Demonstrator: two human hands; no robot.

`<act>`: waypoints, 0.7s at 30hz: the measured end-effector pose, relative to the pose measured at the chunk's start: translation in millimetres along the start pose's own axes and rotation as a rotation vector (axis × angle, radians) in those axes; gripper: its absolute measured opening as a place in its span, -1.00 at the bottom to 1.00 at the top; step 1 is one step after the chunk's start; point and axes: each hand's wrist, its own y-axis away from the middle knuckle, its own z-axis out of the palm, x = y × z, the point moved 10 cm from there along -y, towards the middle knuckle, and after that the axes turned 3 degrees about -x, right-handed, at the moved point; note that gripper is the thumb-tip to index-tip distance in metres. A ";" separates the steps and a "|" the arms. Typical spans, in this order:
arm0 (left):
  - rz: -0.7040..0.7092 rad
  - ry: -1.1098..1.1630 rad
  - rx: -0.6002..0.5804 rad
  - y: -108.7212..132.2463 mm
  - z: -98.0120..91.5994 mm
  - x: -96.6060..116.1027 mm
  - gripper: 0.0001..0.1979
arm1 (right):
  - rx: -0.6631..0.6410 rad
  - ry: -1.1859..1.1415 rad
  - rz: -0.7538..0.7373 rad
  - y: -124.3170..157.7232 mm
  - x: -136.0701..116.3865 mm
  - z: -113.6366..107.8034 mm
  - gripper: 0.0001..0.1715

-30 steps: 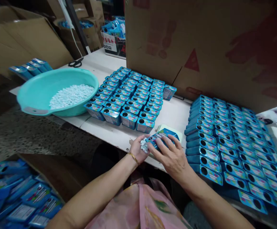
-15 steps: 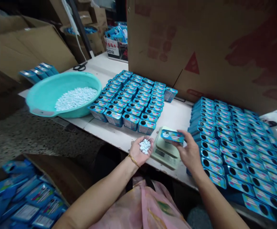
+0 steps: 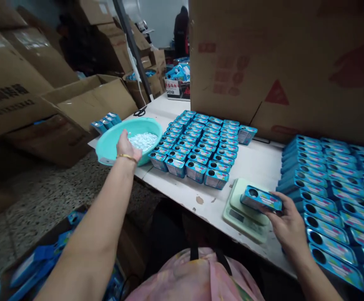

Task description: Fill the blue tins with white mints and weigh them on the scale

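My left hand [image 3: 127, 146] reaches over a turquoise basin [image 3: 109, 144] with its fingers extended. White pellets [image 3: 144, 141] are heaped in the basin beside it; the palm is partly turned away, so its inside is hard to see. At the right, my right hand [image 3: 287, 217] grips one end of a blue tin [image 3: 262, 198] with a round dark hole in its top. This tin is over the pale green kitchen scale [image 3: 247, 223]; whether it rests on the plate I cannot tell.
Rows of blue tins [image 3: 197, 146] stand mid-table, and a larger block of tins [image 3: 332, 196] lies to the right. A tall cardboard box [image 3: 232, 62] closes off the back. Scissors [image 3: 139, 112] lie beyond the basin. Below left, a carton holds blue packages [image 3: 40, 263].
My left hand has moved left from beside the scale to over the basin; the pellets in its palm no longer show. My right hand still holds the tin. The view has swung left.
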 end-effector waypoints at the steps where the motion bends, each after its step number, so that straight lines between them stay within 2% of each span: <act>1: 0.023 0.018 -0.010 18.8 3.7 -12.0 -0.75 | 0.005 0.048 -0.034 0.0 -5.9 -1.2 -0.51; 3: -0.044 0.057 -0.114 66.6 20.3 -57.4 -0.75 | -0.001 0.140 -0.138 -0.6 -24.9 -2.2 -0.55; 4: -0.202 0.112 -0.228 95.5 35.5 -95.0 -0.73 | -0.017 0.184 -0.205 -0.5 -37.5 -1.2 -0.56; 6: -0.576 0.191 -0.336 158.0 54.6 -174.3 -0.73 | -0.082 0.277 -0.346 2.4 -64.9 5.5 -0.55; 7: -0.744 0.227 -0.320 185.6 57.8 -209.8 -0.73 | -0.129 0.329 -0.414 5.6 -78.3 11.1 -0.53; 8: -0.847 0.258 -0.280 205.2 58.9 -238.1 -0.73 | -0.178 0.386 -0.476 10.0 -90.6 17.5 -0.50; 10: -0.954 0.308 -0.236 225.6 63.3 -279.3 -0.73 | -0.260 0.501 -0.582 20.5 -109.9 29.9 -0.46; 13: -0.961 0.318 -0.204 223.7 65.7 -308.7 -0.76 | -0.314 0.643 -0.660 30.5 -119.6 41.6 -0.48; 16: -0.940 0.303 -0.171 217.0 62.4 -315.4 -0.79 | -0.302 0.683 -0.610 25.9 -107.5 40.3 -0.51; 18: -0.936 0.298 -0.168 216.7 60.7 -315.0 -0.80 | -0.276 0.621 -0.541 18.2 -94.2 33.2 -0.49; 21: -0.943 0.293 -0.170 217.1 58.0 -312.9 -0.79 | -0.183 0.399 -0.373 3.1 -69.3 15.9 -0.52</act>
